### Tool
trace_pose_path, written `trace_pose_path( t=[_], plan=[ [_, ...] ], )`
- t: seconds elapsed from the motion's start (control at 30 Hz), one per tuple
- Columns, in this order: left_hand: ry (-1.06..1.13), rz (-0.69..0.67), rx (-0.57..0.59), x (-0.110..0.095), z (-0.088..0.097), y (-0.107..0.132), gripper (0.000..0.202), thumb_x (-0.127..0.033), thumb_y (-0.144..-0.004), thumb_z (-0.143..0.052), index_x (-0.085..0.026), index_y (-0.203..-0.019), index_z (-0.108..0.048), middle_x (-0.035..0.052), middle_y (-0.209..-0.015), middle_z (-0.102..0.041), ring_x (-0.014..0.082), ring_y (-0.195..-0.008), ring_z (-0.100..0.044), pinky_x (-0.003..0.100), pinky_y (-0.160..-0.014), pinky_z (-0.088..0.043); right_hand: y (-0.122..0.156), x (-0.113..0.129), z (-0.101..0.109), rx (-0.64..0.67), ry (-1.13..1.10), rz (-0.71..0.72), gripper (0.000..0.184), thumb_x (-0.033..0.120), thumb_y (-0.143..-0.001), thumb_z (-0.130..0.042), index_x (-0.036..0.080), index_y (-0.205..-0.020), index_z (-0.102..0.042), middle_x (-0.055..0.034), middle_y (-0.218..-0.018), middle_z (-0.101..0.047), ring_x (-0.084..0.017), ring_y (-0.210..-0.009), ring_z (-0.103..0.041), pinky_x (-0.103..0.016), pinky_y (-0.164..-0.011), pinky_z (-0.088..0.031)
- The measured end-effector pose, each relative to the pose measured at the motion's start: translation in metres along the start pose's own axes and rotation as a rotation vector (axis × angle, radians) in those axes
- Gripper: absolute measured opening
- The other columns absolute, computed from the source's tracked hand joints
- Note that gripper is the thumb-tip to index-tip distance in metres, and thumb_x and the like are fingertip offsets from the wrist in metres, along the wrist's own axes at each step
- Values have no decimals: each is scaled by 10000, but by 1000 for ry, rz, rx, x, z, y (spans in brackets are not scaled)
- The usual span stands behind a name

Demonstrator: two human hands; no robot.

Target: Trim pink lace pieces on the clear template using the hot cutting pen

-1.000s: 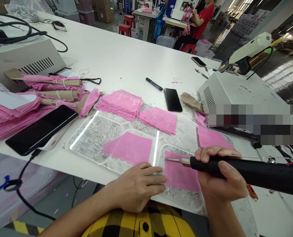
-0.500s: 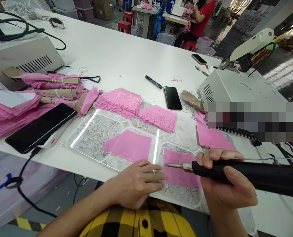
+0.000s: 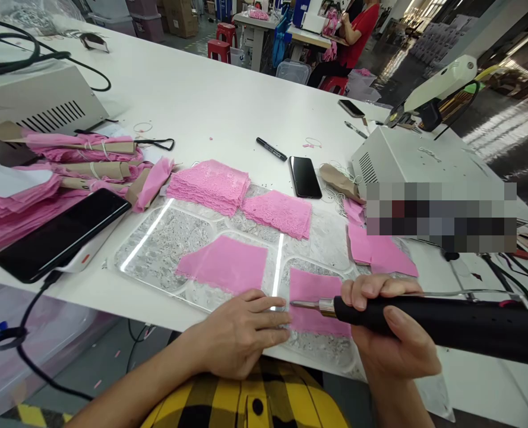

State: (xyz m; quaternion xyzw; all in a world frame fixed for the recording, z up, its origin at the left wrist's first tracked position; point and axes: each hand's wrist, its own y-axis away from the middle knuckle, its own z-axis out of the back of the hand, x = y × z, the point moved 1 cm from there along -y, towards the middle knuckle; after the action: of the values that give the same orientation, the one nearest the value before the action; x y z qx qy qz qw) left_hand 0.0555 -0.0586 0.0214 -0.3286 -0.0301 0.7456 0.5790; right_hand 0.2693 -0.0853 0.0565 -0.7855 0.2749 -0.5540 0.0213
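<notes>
My right hand (image 3: 391, 330) is wrapped round a thick black tool like a soldering iron (image 3: 451, 324), its pointed metal tip turned left. That tip lies over a rectangular pink fabric piece (image 3: 306, 282), near its left edge; I cannot tell whether it touches. Flat beside the same piece is my left hand (image 3: 241, 333), fingers stretched out and holding nothing, fingertips at the fabric's left edge. Another pink fabric piece (image 3: 234, 261) lies just beyond my left hand. Both pieces rest on a clear sheet with a stone-like pattern (image 3: 157, 238). Behind them sit two pink lace stacks (image 3: 208, 184).
A phone (image 3: 305, 177) and a marker (image 3: 271, 148) lie behind the stacks. More pink pieces (image 3: 382, 249) are on the right, before a grey metal box (image 3: 406, 157). On the left are a large phone (image 3: 63, 235) and pink bundles (image 3: 85, 145). A seated person in red (image 3: 361, 35) works far back.
The view has shifted slightly, moving the table scene a little left. The tool's tip has come nearer the fabric's left edge, close to my left fingertips.
</notes>
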Motion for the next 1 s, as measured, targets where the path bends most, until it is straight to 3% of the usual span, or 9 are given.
trace_pose_path(
  t=[0.13,0.37,1.0],
  plan=[
    [-3,-11,2,1,0,0,357,-89,-814,-467,-164,-1124,-629,32,-1211,-675,223,-1201,-549,361,-964,-416,-4,0,4,-62,5,18,113,202,-684,-556,180,-788,-592,4,-694,-559,-103,-524,-504,-291,-494,-450],
    [-2,-14,27,2,-1,1,371,-90,-807,-466,-167,-1135,-621,51,-1230,-664,230,-1208,-539,377,-964,-417,-17,-3,17,-279,96,186,123,180,-617,-546,189,-738,-563,22,-692,-549,-100,-530,-500,-293,-522,-449],
    [-15,-27,27,2,1,1,402,-88,-795,-469,-167,-1163,-611,68,-1237,-658,250,-1207,-539,389,-963,-429,-21,-3,15,-307,135,201,136,180,-635,-557,204,-769,-551,30,-707,-568,-111,-553,-518,-320,-577,-466]
  ],
)
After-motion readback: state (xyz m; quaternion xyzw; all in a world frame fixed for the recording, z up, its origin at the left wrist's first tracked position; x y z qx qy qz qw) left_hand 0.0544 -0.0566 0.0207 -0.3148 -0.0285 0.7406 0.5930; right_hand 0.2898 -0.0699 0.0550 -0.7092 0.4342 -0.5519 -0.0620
